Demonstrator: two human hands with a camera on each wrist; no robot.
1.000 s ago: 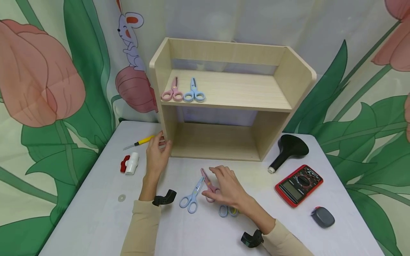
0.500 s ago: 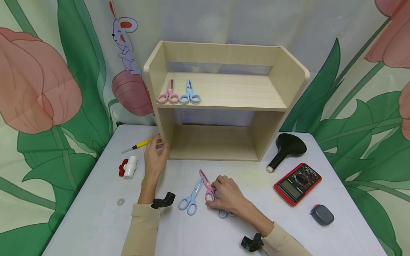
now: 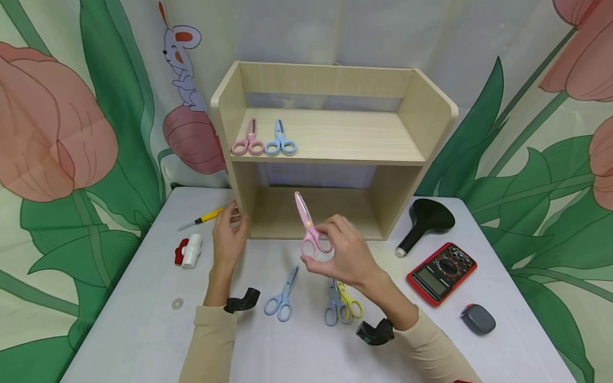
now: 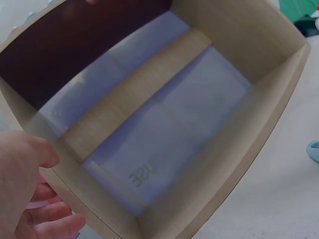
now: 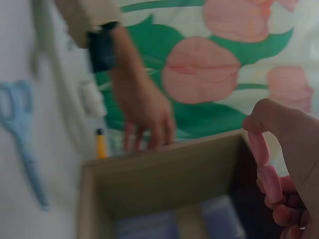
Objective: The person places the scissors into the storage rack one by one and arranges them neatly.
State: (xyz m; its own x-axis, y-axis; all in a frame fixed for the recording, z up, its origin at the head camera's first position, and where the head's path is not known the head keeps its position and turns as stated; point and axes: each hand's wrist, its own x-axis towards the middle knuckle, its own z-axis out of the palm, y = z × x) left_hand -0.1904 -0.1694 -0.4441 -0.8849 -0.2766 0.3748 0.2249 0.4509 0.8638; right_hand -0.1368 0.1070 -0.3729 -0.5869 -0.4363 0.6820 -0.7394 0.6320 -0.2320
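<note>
My right hand (image 3: 345,250) holds pink scissors (image 3: 307,223) up in front of the shelf's lower level, blades pointing up and away. In the right wrist view, the pink scissors' handle loops (image 5: 264,164) lie between thumb and fingers. My left hand (image 3: 230,234) rests against the left side of the wooden shelf (image 3: 330,159); in the left wrist view its thumb (image 4: 45,152) touches the side panel's front edge, with the fingers along the outside. Blue scissors (image 3: 282,295) lie on the table, with another blue pair (image 3: 333,306) overlapping yellow scissors (image 3: 351,303) farther right.
Another pair of pink scissors (image 3: 248,141) and blue scissors (image 3: 280,141) sit on the upper shelf at left. Left on the table are a yellow-handled screwdriver (image 3: 208,216) and a white valve with red handle (image 3: 191,251). At right lie a black tool (image 3: 428,221), red multimeter (image 3: 441,274) and dark tape measure (image 3: 479,319).
My right hand has taken hold of the pink scissors on the table and raised them toward the shelf, uncovering the yellow scissors. My left hand stays at the shelf's side.
</note>
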